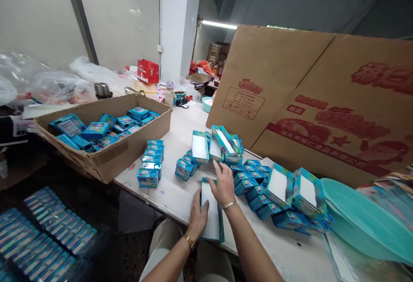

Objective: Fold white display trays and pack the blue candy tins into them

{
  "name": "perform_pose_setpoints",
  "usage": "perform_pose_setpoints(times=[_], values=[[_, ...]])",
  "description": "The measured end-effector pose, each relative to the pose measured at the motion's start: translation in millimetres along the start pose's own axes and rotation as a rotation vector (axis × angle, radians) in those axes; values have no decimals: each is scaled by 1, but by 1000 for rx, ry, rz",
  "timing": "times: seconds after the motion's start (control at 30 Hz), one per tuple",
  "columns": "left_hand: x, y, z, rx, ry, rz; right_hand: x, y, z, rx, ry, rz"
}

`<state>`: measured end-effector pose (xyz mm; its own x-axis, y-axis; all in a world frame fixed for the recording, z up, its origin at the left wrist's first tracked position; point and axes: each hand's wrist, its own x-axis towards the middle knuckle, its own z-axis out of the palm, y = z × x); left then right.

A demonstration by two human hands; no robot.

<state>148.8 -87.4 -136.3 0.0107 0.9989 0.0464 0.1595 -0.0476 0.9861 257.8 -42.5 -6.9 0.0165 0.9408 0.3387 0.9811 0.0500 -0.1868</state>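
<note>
An open teal display tray point(213, 222) with a white inside lies on the white table point(180, 140) near its front edge. My left hand point(197, 216) grips the tray's left wall, fingers curled over it. My right hand point(223, 184) rests on the tray's far end with fingers spread flat. Small teal boxes point(254, 183) lie heaped just right of my right hand. More open trays point(200, 146) stand a little beyond it. Two short stacks of small teal boxes point(151, 163) stand to the left.
A brown carton point(109, 155) holding teal boxes overhangs the table's left edge. A big flattened cardboard box point(306, 101) leans at the right. A teal plastic basin point(364, 222) sits at the right front. Flat teal packs point(45, 234) lie below left. Bags and clutter fill the back.
</note>
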Motion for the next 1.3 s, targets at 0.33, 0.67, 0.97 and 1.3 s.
perform_pose_setpoints(times=[0.33, 0.67, 0.97, 1.3], values=[[61, 18, -107, 114, 225, 153, 108, 14, 24, -46, -213, -236], [107, 14, -74, 173, 311, 80, 66, 78, -64, 468, 444, 35], [95, 18, -34, 267, 566, 111, 23, 159, -51, 30, 263, 59], [82, 24, -18, 271, 574, 111, -3, 98, -53, -60, 115, -41]])
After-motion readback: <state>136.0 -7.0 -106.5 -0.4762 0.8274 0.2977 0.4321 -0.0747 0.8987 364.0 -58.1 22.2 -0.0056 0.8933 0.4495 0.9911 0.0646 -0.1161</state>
